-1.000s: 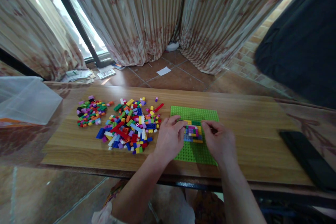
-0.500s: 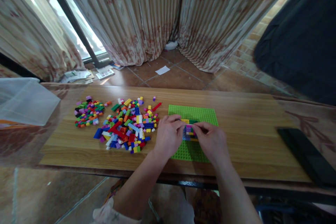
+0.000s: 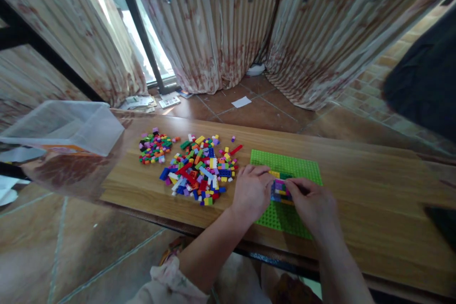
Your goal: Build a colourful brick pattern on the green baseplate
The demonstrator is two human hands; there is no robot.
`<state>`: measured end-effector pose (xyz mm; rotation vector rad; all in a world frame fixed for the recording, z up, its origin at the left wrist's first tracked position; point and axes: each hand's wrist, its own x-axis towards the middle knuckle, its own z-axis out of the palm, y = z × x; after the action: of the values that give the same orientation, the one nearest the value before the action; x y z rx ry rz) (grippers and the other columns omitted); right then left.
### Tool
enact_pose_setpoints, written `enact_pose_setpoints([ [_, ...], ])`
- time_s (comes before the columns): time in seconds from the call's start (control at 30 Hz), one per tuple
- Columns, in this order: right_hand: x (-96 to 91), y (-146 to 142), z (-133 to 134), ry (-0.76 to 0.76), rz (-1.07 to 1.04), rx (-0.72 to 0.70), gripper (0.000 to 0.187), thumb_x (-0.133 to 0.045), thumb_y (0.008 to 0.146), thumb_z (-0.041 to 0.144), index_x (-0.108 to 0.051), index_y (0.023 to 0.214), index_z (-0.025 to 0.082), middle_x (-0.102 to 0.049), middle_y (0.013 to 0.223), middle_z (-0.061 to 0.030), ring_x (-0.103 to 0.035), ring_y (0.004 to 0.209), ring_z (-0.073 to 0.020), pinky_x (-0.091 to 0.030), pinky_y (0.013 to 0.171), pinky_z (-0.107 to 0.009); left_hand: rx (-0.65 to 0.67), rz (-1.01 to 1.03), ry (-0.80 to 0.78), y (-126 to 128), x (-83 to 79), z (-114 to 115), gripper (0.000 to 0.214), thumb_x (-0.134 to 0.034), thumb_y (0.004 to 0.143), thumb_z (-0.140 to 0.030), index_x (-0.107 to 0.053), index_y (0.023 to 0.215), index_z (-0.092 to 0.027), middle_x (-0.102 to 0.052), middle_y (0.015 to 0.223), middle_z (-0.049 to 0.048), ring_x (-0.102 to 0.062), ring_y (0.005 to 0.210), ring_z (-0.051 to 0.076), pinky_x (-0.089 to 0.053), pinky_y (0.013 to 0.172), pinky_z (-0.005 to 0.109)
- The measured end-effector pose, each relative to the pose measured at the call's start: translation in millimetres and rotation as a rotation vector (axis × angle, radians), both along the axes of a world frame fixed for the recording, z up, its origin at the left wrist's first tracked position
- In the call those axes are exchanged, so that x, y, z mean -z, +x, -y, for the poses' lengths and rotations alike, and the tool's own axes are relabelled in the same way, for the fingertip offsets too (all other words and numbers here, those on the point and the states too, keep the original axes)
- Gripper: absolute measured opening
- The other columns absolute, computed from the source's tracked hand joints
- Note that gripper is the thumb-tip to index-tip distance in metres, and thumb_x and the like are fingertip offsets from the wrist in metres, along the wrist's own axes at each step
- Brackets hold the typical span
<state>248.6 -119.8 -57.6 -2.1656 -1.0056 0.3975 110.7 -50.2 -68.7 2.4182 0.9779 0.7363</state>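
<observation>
The left hand and right hand clamp their grip on either side of the brick stack on the green baseplate on the table, apparently seating a piece, which calls for squarely aligned studs.

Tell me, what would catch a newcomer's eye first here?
The bright heap of coloured bricks on the wooden table, left of centre, stands out first. Just right of it, the left hand and right hand meet at a small multicoloured build on a green baseplate. Behind, striped curtains hang.
</observation>
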Motion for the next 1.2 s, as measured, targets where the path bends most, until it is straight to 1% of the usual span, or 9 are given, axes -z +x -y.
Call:
enact_pose_setpoints([
  [0.13, -0.7, 1.9, -1.7, 0.012, 0.047, 0.072, 0.036, -0.056, 0.074, 0.049, -0.076, 0.078, 0.020, -0.074, 0.072, -0.0084, -0.067, 0.067, -0.0252, -0.045, 0.062, -0.034, -0.021, 0.050, -0.013, -4.6, -2.7, -1.1, 0.023, -0.051, 0.093, -0.020, -0.069, 0.108, -0.022, -0.070, 0.116, 0.0046, -0.061, 0.104, 0.021, -0.047, 0.096, 0.039],
  [0.3, -3.9, -6.9, -6.1, 0.098, 0.066, 0.112, 0.033, -0.058, 0.079, 0.047, -0.075, 0.079, 0.018, -0.074, 0.073, -0.0089, -0.067, 0.066, -0.0253, -0.048, 0.063, -0.034, -0.101, 0.224, -0.032, -14.5, -9.0, -10.3, 0.021, -0.052, 0.091, -0.015, -0.069, 0.103, -0.019, -0.071, 0.111, 0.0074, -0.063, 0.102, 0.021, -0.050, 0.096, 0.039],
  [0.43, -7.9, -23.0, -11.1, 0.244, 0.041, 0.110, 0.030, -0.059, 0.084, 0.043, -0.074, 0.083, 0.018, -0.074, 0.079, -0.0086, -0.068, 0.072, -0.0246, -0.051, 0.067, -0.034, -0.146, 0.390, -0.066, -27.1, -16.7, -22.1, 0.020, -0.051, 0.092, -0.015, -0.070, 0.099, -0.018, -0.071, 0.106, 0.0091, -0.064, 0.102, 0.021, -0.052, 0.095, 0.038],
  [0.53, -11.5, -41.3, -16.0, 0.368, 0.052, 0.005, 0.027, -0.058, 0.087, 0.041, -0.073, 0.086, 0.018, -0.073, 0.084, -0.0072, -0.067, 0.076, -0.0217, -0.051, 0.071, -0.033, -0.222, 0.505, -0.073, -43.0, -22.6, -35.3, 0.020, -0.051, 0.092, -0.015, -0.070, 0.097, -0.017, -0.072, 0.105, 0.0083, -0.065, 0.101, 0.020, -0.051, 0.095, 0.035],
  [0.6, -12.5, -56.7, -20.1, 0.424, 0.060, -0.142, 0.022, -0.058, 0.089, 0.037, -0.073, 0.085, 0.020, -0.072, 0.083, -0.0052, -0.066, 0.074, -0.0187, -0.050, 0.069, -0.031, -0.347, 0.590, -0.075, -55.1, -25.1, -45.3, 0.019, -0.053, 0.091, -0.017, -0.071, 0.094, -0.019, -0.073, 0.100, 0.0056, -0.066, 0.096, 0.018, -0.052, 0.092, 0.034],
  [0.7, -9.5, -81.5, -26.8, 0.427, 0.030, -0.403, 0.017, -0.056, 0.091, 0.029, -0.071, 0.089, 0.021, -0.071, 0.082, -0.0027, -0.064, 0.072, -0.0155, -0.049, 0.067, -0.029, -0.507, 0.721, -0.136, -70.2, -26.9, -57.7, 0.016, -0.055, 0.089, -0.020, -0.071, 0.091, -0.018, -0.074, 0.093, 0.0038, -0.067, 0.090, 0.017, -0.052, 0.087, 0.031],
  [0.77, -4.8, -96.2, -31.1, 0.393, 0.020, -0.502, 0.014, -0.057, 0.091, 0.026, -0.071, 0.092, 0.021, -0.070, 0.085, -0.0028, -0.063, 0.076, -0.0156, -0.049, 0.069, -0.029, -0.553, 0.796, -0.203, -76.8, -27.1, -62.3, 0.016, -0.057, 0.087, -0.022, -0.072, 0.090, -0.017, -0.074, 0.091, 0.0034, -0.067, 0.087, 0.016, -0.052, 0.084, 0.028],
  [0.97, 10.4, -122.6, -40.3, 0.217, 0.081, -0.575, 0.018, -0.067, 0.083, 0.028, -0.069, 0.100, 0.022, -0.068, 0.090, -0.0044, -0.062, 0.086, -0.0213, -0.049, 0.076, -0.034, -0.565, 0.853, -0.295, -85.9, -26.6, -65.2, 0.015, -0.059, 0.085, -0.022, -0.073, 0.089, -0.018, -0.074, 0.088, 0.0016, -0.067, 0.084, 0.014, -0.052, 0.080, 0.025],
  [1.2, 18.6, -131.2, -44.0, 0.255, 0.150, -0.554, 0.019, -0.056, 0.088, 0.022, -0.068, 0.102, 0.020, -0.069, 0.089, -0.0060, -0.061, 0.085, -0.0217, -0.048, 0.078, -0.036, -0.546, 0.852, -0.326, -90.3, -28.0, -64.7, 0.015, -0.059, 0.085, -0.021, -0.073, 0.088, -0.018, -0.074, 0.086, 0.0014, -0.066, 0.079, 0.014, -0.052, 0.074, 0.024],
])
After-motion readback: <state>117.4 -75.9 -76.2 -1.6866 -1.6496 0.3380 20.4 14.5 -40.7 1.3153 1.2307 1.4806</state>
